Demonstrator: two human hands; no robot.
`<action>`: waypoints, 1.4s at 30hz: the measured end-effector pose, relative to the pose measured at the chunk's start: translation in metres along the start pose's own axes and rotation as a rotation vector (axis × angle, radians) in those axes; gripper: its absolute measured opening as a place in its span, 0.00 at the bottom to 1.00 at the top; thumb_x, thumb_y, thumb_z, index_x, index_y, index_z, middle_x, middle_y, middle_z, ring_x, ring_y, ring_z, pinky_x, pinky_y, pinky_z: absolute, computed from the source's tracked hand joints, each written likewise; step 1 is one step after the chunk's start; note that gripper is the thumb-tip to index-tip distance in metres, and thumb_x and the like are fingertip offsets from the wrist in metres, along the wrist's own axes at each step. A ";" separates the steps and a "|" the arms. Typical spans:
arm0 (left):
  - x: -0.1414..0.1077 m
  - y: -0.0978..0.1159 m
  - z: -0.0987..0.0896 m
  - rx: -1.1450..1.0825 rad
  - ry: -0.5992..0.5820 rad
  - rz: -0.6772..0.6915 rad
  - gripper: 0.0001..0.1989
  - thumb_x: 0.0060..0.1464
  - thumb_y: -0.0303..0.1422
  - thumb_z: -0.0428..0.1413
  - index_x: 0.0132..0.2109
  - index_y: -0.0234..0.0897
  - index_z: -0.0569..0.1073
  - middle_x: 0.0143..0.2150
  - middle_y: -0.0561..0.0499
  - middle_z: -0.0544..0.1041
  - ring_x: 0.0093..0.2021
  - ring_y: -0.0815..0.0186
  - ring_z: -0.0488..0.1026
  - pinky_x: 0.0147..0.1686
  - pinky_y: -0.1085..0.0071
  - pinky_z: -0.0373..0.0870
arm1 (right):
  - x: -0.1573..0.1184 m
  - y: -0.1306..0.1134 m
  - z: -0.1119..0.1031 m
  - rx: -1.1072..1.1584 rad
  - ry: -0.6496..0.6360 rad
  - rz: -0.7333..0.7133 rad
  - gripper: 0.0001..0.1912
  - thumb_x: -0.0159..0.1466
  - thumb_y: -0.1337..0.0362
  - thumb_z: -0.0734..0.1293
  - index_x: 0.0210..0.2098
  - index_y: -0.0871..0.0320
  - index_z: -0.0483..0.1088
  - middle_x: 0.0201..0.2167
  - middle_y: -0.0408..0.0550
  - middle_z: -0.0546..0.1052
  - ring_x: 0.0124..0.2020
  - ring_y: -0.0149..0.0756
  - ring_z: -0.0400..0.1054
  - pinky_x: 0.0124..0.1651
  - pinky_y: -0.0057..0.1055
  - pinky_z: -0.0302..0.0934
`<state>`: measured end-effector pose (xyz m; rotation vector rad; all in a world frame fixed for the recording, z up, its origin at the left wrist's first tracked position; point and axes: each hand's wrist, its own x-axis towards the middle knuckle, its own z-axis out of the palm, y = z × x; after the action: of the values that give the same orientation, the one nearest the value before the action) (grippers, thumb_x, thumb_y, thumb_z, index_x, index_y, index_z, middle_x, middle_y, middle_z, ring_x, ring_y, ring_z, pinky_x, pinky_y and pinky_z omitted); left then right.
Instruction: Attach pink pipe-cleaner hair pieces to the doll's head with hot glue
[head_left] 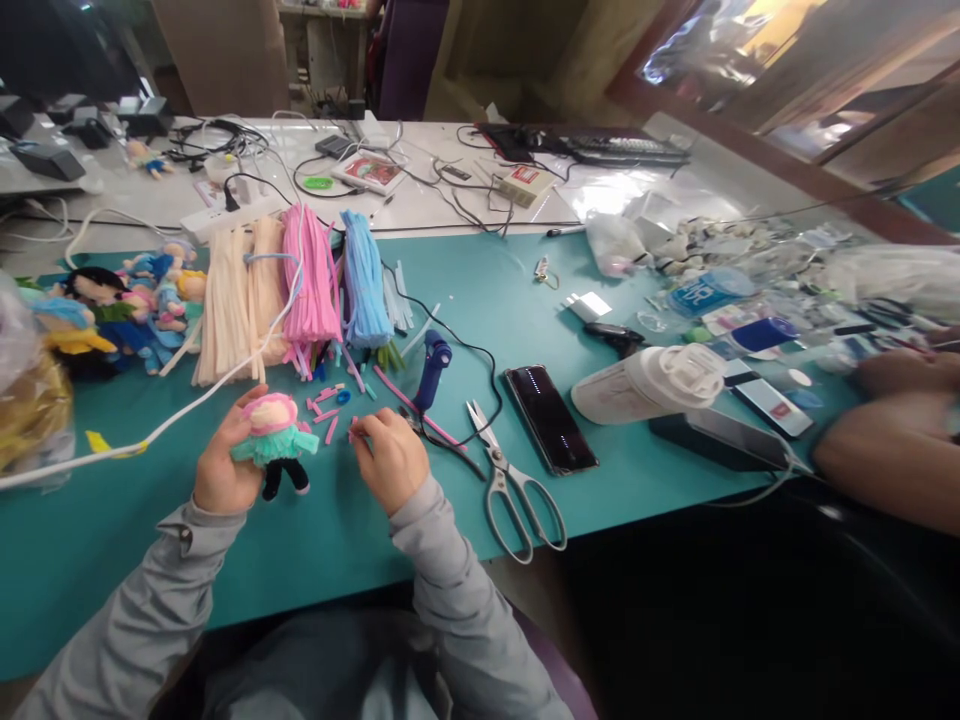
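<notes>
In the head view, we see the left hand (227, 468) holding a pink-haired doll (274, 442) upright above the green mat (330, 555). The right hand (391, 455) pinches what seems a small pink piece (352, 430), beside cut pink scraps (331, 430), near the blue glue gun (430, 372).

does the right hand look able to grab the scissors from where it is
Probably yes: the scissors lie close by and nothing covers their handles, though the right hand seems to pinch a pink piece.

The teal tabletop (337, 540) bears pink pieces (331, 431) and scissors (498, 461).
</notes>
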<state>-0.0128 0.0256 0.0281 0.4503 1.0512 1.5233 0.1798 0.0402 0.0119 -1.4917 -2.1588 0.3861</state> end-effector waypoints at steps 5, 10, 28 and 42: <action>0.001 0.000 0.002 -0.002 0.055 0.026 0.17 0.41 0.34 0.62 0.42 0.36 0.78 0.35 0.46 0.81 0.32 0.60 0.78 0.28 0.67 0.76 | 0.038 -0.017 0.009 -0.134 -0.158 0.007 0.08 0.65 0.68 0.64 0.34 0.55 0.76 0.33 0.52 0.75 0.36 0.42 0.69 0.34 0.33 0.61; 0.001 -0.004 0.003 0.015 0.051 0.046 0.17 0.43 0.35 0.61 0.43 0.36 0.77 0.37 0.46 0.81 0.34 0.60 0.78 0.29 0.66 0.76 | 0.054 -0.020 0.015 -0.192 -0.267 -0.012 0.07 0.63 0.69 0.65 0.34 0.56 0.76 0.35 0.54 0.75 0.38 0.43 0.69 0.35 0.33 0.62; -0.011 -0.026 0.004 0.213 -0.110 0.252 0.24 0.43 0.31 0.65 0.49 0.39 0.72 0.41 0.48 0.79 0.39 0.62 0.78 0.37 0.68 0.76 | 0.009 -0.034 -0.028 0.505 0.316 -0.157 0.06 0.65 0.69 0.65 0.33 0.54 0.73 0.29 0.46 0.76 0.31 0.34 0.71 0.34 0.31 0.67; -0.021 -0.026 -0.003 0.620 -0.345 0.826 0.23 0.52 0.24 0.60 0.55 0.39 0.68 0.51 0.42 0.76 0.46 0.62 0.76 0.41 0.69 0.76 | 0.002 -0.046 -0.038 0.184 0.324 -0.312 0.08 0.66 0.70 0.63 0.31 0.58 0.72 0.25 0.45 0.72 0.29 0.34 0.64 0.32 0.32 0.56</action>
<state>0.0051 0.0033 0.0114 1.6797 1.1011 1.6846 0.1635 0.0240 0.0670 -1.0168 -1.9913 0.2091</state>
